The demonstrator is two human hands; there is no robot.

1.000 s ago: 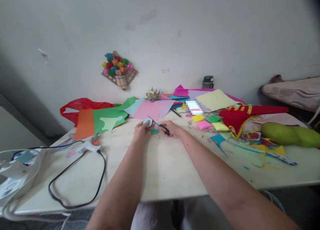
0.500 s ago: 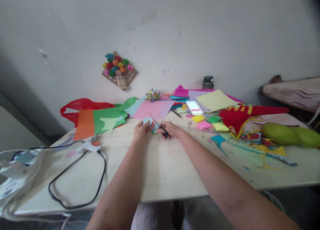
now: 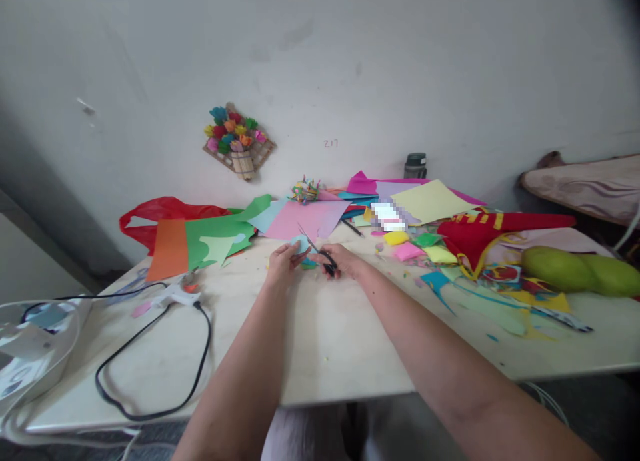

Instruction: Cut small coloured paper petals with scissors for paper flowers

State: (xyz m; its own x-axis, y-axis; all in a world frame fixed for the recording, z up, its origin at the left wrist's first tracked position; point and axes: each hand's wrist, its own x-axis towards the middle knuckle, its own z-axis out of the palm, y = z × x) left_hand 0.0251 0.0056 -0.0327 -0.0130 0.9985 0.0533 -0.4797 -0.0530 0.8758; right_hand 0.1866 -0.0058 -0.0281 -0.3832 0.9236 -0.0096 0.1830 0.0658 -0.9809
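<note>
Between the fingers of my left hand [image 3: 284, 261] is a small piece of light blue paper [image 3: 300, 245]. My right hand [image 3: 344, 259] is closed round the black handles of a pair of scissors [image 3: 329, 263]. The blades point up and to the left, close beside the blue paper; whether they touch it I cannot tell. Both hands are held over the middle of the table [image 3: 345, 341], with small coloured scraps under them. Just beyond lies a sheet of pink paper [image 3: 305, 217].
Orange paper [image 3: 169, 251] and green paper lie left, near a white power strip [image 3: 180, 293] with a black cord. To the right are small colourful packets [image 3: 407, 250], a red cloth [image 3: 475, 237], green fruit [image 3: 557, 267] and paper offcuts. A dark bottle [image 3: 415, 166] stands by the wall.
The light blue paper has turned slightly in my left hand and shows more of its face. The scissors have shifted a little; both arms stay nearly in place.
</note>
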